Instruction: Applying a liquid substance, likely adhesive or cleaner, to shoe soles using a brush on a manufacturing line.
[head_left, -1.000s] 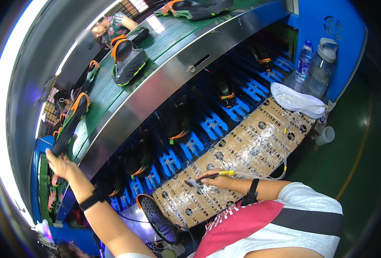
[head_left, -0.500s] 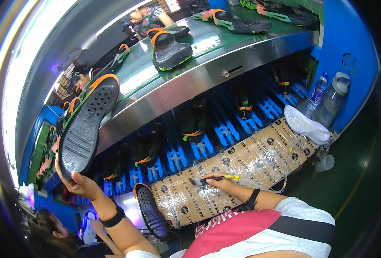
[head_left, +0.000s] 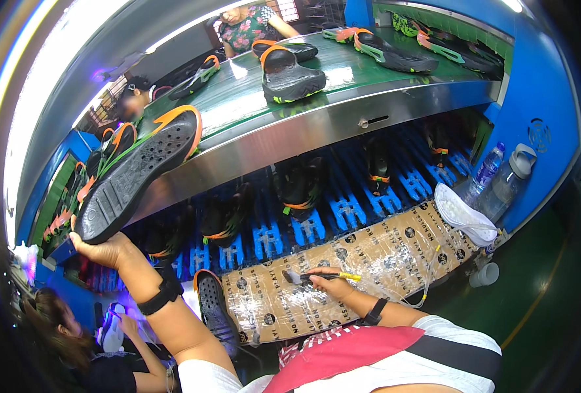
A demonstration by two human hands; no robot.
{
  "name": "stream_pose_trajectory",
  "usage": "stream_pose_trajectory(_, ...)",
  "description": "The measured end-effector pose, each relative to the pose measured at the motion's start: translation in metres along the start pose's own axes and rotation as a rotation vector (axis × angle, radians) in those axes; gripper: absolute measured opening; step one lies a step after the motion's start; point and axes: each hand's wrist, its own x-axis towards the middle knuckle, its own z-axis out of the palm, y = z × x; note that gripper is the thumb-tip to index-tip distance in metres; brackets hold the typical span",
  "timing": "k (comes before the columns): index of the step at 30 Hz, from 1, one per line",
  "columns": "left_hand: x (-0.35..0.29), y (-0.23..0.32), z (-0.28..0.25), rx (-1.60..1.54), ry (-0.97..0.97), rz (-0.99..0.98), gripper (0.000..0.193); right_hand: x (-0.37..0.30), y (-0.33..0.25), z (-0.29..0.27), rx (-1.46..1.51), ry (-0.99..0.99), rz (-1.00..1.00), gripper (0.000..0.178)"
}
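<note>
**Black sole in the left hand (head_left: 104,250), brush (head_left: 298,278) in the right hand (head_left: 332,285)**

In the head view, the left hand is closed around the lower end of a black shoe sole, the black sole (head_left: 133,175), which has an orange rim at its upper end. It is raised at a slant, in front of the left part of the green conveyor belt (head_left: 353,82), and its face with holes and grooves is turned to the camera.

The right hand is gripping the dark handle of the brush, which has a yellow rear end. The bristles point to the left, above the cardboard-covered shelf (head_left: 369,252); I cannot tell if they touch it. Near the left edge of this shelf leans a second sole (head_left: 214,308), also black with an orange rim.

Between the belt and the shelf, blue racks (head_left: 308,229) carry more dark shoe parts. On the belt stands a black shoe part (head_left: 292,77), and others lie to both sides. At the right end of the shelf there are a white dish (head_left: 462,215) and two bottles (head_left: 486,171). At the lower left, a co-worker (head_left: 68,321) holds a pale shoe (head_left: 112,333) in violet light.
</note>
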Motion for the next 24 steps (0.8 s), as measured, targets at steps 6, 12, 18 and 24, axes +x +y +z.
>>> stream_pose_trajectory(6,0.002,0.035,-0.044,-0.158,-0.486,-0.331,0.057,0.002,0.007,0.000,0.088,-0.011,0.007,0.022)
stream_pose_trajectory(12,-0.012,0.033,-0.083,-0.361,-0.805,-0.675,0.053,0.004,0.011,-0.001,0.077,-0.010,-0.031,0.024)
stream_pose_trajectory(18,-0.020,0.023,-0.088,-0.449,-0.924,-0.761,0.053,0.004,0.007,0.000,0.021,0.009,-0.030,0.024)
stream_pose_trajectory(24,-0.023,0.026,-0.091,-0.395,-0.841,-0.801,0.052,0.003,0.007,0.001,0.034,-0.004,-0.030,0.025)
